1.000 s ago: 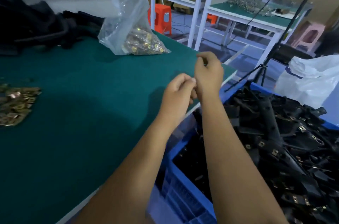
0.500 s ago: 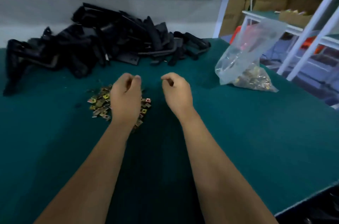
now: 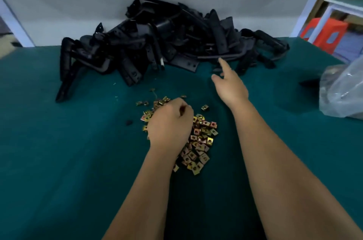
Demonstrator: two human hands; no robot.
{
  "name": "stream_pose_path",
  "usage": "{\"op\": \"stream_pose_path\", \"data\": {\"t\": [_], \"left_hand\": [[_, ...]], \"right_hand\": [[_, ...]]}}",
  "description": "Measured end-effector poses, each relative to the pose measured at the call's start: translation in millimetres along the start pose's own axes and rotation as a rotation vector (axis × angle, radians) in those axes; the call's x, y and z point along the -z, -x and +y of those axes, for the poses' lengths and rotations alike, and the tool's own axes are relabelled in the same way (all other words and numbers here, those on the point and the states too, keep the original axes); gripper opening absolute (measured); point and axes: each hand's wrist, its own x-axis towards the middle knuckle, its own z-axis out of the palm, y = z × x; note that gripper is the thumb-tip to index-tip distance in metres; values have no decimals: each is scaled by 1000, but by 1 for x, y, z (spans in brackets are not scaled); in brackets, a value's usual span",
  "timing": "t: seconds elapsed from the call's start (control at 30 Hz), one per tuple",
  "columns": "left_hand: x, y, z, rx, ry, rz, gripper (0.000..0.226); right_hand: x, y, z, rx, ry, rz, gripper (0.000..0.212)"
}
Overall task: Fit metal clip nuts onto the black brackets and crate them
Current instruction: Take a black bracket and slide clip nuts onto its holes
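The left hand (image 3: 170,121) sits on top of the pile of metal clip nuts (image 3: 198,141). Its fingers are curled down into the pile. It looks like it is picking up a nut, but the hand hides the fingertips, so I cannot tell if it has one yet. More nuts lie just to the right of this hand and under its wrist.

The right hand (image 3: 229,86) is stretched out ahead, well apart from the left one. Its fingers are loose and spread, and one finger points forward. It holds nothing. The fingertip is very near the front edge of the heap of black brackets (image 3: 167,43), which lies past both hands on the green table (image 3: 59,161).

This looks like the start of a new round: one hand gets a nut and the other goes for a bracket. Next, the right hand needs to close on one bracket and pull it free from the tangle. Then both hands must come together to push the nut on.

A plastic bag (image 3: 341,90) sits far to the right of the right hand.
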Motion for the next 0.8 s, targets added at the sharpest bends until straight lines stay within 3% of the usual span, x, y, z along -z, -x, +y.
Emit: {"op": "stream_pose_path", "data": {"t": [0.07, 0.13, 0.2, 0.23, 0.33, 0.53, 0.67, 0.8], "left_hand": [[0, -1, -1, -11, -2, 4, 21], [0, -2, -3, -12, 1, 8, 21], [0, -3, -4, -8, -12, 6, 22], [1, -4, -3, -6, -22, 3, 22], [3, -3, -2, 10, -17, -11, 21], [11, 2, 2, 54, 394, 54, 21], [22, 10, 2, 44, 616, 150, 21], [32, 15, 0, 114, 774, 222, 21]], "right_hand": [[-3, -7, -1, -37, 37, -15, 53], [-6, -7, -2, -62, -96, 41, 43], [-8, -1, -3, -80, -423, 218, 16], [-6, 3, -4, -96, -555, 343, 14], [1, 21, 1, -152, -810, 586, 31], [-2, 69, -5, -161, -982, 556, 8], [-5, 96, -15, -163, -1094, 509, 14], [-5, 113, -22, -121, -1054, 372, 18]]}}
